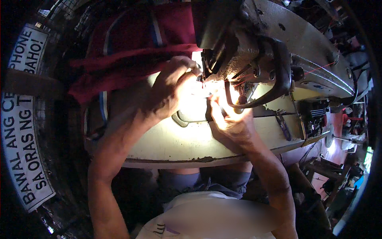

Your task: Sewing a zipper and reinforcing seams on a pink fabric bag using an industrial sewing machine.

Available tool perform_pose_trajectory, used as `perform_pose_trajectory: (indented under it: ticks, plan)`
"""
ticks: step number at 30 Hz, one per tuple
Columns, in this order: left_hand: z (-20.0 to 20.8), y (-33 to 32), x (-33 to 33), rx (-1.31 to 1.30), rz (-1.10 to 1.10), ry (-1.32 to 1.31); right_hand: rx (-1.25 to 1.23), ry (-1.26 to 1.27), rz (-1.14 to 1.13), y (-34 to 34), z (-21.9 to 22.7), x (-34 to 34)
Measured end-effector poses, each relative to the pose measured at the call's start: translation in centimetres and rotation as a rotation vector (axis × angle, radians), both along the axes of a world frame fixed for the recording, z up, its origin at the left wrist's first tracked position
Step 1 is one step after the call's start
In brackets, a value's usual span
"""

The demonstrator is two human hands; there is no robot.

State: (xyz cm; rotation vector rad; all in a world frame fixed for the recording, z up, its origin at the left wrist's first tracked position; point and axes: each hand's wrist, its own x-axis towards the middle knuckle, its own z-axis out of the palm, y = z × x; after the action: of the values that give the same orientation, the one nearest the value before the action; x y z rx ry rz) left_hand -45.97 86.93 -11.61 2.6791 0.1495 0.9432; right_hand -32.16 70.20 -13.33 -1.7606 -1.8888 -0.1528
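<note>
Both my hands meet under the head of a sewing machine [294,51], in the bright lamp light by the needle. My left hand [169,89] is closed, its thumb and fingers pinched just left of the needle area. From the right, my right hand [234,121] reaches in below a black curved guard [284,75], fingertips pressed together in the glare. What either pinch holds is washed out. Red thread [318,70] runs along the machine toward the needle. Maroon cloth [171,26] with white and blue stripes lies behind and left of my left hand.
A pale worktable [159,147] with a worn front edge spans the space before my lap. Thread snips [283,125] lie to the right of my right hand. At far left hangs a white sign [30,151] with dark lettering. Dim clutter fills the right side.
</note>
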Motion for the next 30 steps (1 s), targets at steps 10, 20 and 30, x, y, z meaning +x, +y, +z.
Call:
perform_pose_trajectory:
  ticks: [10,20,30]
  plan:
    - [0.4,-1.7,-1.4,-0.107,-0.121,0.184,0.020,0.646,-0.033,0.4,-1.2,0.8]
    - [-0.5,-3.7,-1.2,-0.215,-0.040,0.050,0.082,0.607,-0.266,0.6,-0.9,0.7]
    - [-0.4,-3.7,-1.3,-0.122,-0.069,0.102,0.166,0.419,-0.373,0.7,-1.1,1.2]
